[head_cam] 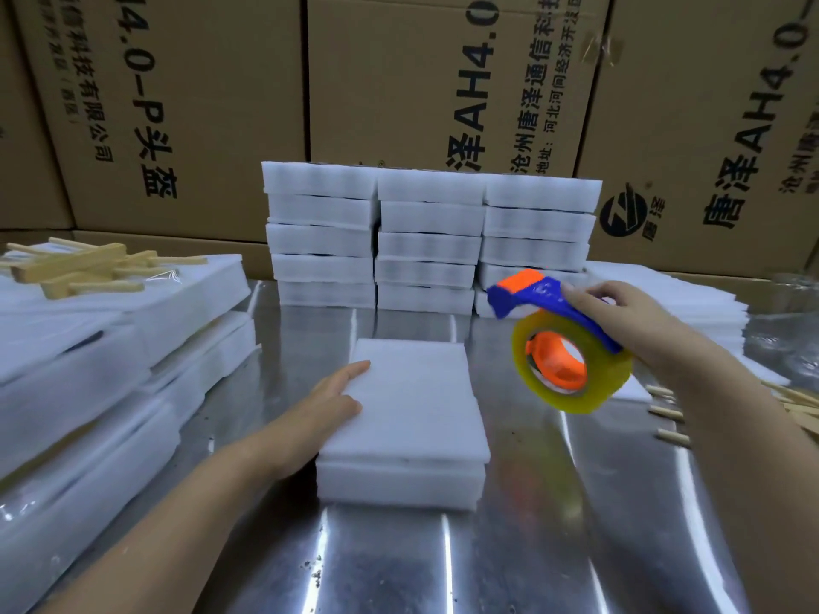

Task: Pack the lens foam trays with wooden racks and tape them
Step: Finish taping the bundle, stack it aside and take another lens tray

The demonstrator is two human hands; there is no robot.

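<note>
**Tape dispenser held to the right of the untaped foam pack**

The foam pack (412, 405), two white layers one on the other, lies in the middle of the steel table (443, 569). Its long axis runs from the near edge straight toward the far edge. The left hand (330, 403) lies flat against the pack's left long side, fingers straight and resting on the upper layer, gripping nothing.

The right hand (620, 312) grasps the blue handle of the tape dispenser (563, 343) and holds it in the air. It is off the pack's far right corner and clear of the foam, with the yellow roll turned toward the pack. The pack therefore lies down and to the left of that grip, and the right hand is the nearer one for taping. No tape shows on the pack, though the blur may hide a thin strip.

Open table lies along the pack's right side and before its near end. Room is tighter elsewhere:
- The stacked packs (430, 237) stand near its far end.
- The foam sheets (88, 370), carrying wooden racks (75, 265), crowd the left edge.
- More wooden sticks (669, 414) lie toward the right edge, under the right forearm.
</note>
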